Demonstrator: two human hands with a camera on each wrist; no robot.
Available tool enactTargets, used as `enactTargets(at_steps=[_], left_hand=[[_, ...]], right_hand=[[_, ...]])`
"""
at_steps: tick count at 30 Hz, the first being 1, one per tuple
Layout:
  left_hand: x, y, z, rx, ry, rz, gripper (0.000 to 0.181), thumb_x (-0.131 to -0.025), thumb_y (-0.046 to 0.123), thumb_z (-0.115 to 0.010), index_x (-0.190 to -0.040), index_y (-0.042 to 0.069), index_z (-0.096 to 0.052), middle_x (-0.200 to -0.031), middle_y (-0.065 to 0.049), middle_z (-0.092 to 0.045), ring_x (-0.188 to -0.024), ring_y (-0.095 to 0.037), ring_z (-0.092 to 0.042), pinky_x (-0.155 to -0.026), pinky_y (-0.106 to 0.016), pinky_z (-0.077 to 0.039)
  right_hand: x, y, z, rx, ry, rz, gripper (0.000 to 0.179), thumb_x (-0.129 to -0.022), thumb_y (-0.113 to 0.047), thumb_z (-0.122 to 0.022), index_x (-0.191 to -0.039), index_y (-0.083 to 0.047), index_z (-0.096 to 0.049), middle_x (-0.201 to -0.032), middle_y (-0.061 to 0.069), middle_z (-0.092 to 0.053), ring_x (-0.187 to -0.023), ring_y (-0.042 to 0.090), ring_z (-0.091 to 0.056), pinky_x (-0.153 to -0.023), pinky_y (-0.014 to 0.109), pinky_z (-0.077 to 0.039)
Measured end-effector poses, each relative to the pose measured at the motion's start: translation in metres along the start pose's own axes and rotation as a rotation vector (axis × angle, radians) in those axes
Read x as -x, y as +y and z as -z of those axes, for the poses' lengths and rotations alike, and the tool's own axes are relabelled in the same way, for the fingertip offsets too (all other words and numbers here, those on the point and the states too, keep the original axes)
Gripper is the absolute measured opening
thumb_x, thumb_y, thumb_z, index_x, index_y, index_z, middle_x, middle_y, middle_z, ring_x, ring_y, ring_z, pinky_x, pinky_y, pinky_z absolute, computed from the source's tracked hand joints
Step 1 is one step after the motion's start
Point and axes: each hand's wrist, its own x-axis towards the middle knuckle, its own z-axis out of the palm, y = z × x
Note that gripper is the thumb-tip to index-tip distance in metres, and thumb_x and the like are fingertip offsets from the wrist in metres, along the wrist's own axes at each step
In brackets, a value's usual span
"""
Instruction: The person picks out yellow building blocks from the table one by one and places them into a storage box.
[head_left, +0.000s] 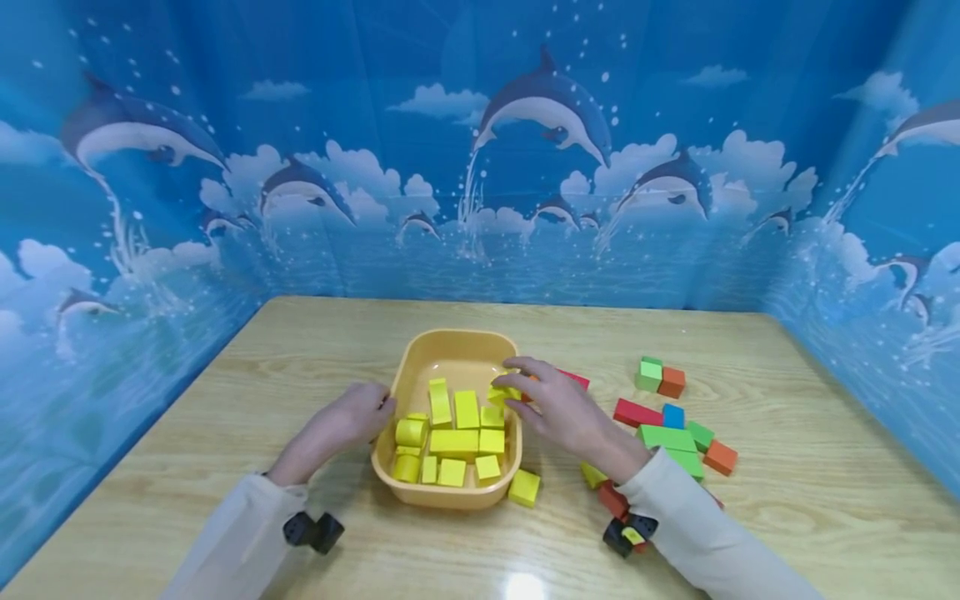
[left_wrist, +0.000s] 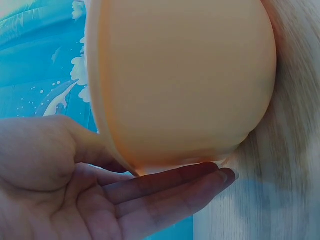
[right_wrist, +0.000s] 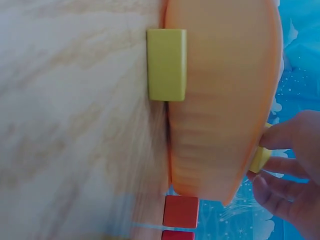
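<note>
An orange-yellow plastic tub (head_left: 450,497) stands on the table with several yellow blocks (head_left: 453,442) inside. My left hand (head_left: 358,414) holds the tub's left rim, thumb over the edge and fingers along the outer wall, as the left wrist view shows. At the opposite rim, my right hand (head_left: 555,404) pinches a yellow block (head_left: 501,394) between thumb and fingers, partly covered by them. In the right wrist view this block shows just past the tub's edge. Another yellow block (head_left: 524,487) lies on the table beside the tub's near right corner.
Right of the tub lie loose blocks: green ones (head_left: 667,439), a blue one (head_left: 673,416), a red one (head_left: 637,412) and orange ones (head_left: 721,457). More lie under the right forearm, partly hidden. A dolphin-print curtain (head_left: 465,250) surrounds the table's back and sides.
</note>
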Motion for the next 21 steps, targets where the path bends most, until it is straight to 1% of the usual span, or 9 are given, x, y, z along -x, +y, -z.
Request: enactTargets(at_steps=[4,9,15,19,21], left_hand=[[-0.0003,0.0006,0.0006,0.004,0.0,0.009,0.023,-0.103,0.015,-0.039,-0.101,-0.001,-0.057,-0.078,-0.01,-0.056,-0.066,-0.019,-0.052,-0.055,-0.027,-0.045],[-0.0014,-0.0003,-0.0005,0.002,0.007,-0.001,0.023,-0.103,0.014,-0.039,-0.099,0.0,-0.057,-0.077,-0.01,-0.056,-0.066,-0.019,-0.052,-0.055,-0.026,-0.044],[-0.0015,0.0001,-0.0009,0.011,0.008,-0.003,0.023,-0.103,0.015,-0.039,-0.101,0.0,-0.056,-0.078,-0.01,-0.056,-0.066,-0.019,-0.052,-0.055,-0.026,-0.045],[-0.0011,-0.0001,-0.0011,0.007,0.008,-0.007,0.023,-0.103,0.015,-0.039,-0.099,0.001,-0.056,-0.078,-0.01,-0.055,-0.066,-0.019,-0.052,-0.055,-0.027,-0.044],[-0.0012,-0.0005,-0.0012,0.008,0.008,-0.005,0.023,-0.103,0.015,-0.038,-0.098,0.001,-0.056,-0.077,-0.011,-0.055,-0.065,-0.019,-0.052,-0.054,-0.027,-0.044]], right_hand=[[0.0001,-0.0001,-0.002,0.047,-0.075,-0.005,0.03,-0.087,-0.01,-0.071,-0.117,-0.015,-0.068,-0.125,0.013,-0.059,-0.112,0.028,-0.057,-0.089,0.04,-0.052],[0.0,0.0,-0.0032,0.081,-0.155,-0.025,0.028,-0.094,-0.025,-0.064,-0.121,-0.017,-0.068,-0.128,0.012,-0.058,-0.115,0.026,-0.053,-0.091,0.04,-0.05],[-0.0004,-0.0008,-0.0028,0.104,-0.198,-0.058,0.034,-0.096,-0.033,-0.058,-0.125,-0.017,-0.066,-0.133,0.014,-0.055,-0.121,0.029,-0.05,-0.098,0.045,-0.046],[-0.0005,-0.0016,-0.0031,0.132,-0.229,-0.083,0.041,-0.098,-0.037,-0.055,-0.132,-0.015,-0.06,-0.137,0.014,-0.052,-0.125,0.031,-0.048,-0.101,0.046,-0.043],[-0.0002,-0.0021,-0.003,0.129,-0.251,-0.114,0.045,-0.099,-0.039,-0.052,-0.136,-0.013,-0.057,-0.14,0.016,-0.049,-0.128,0.033,-0.045,-0.103,0.047,-0.041]])
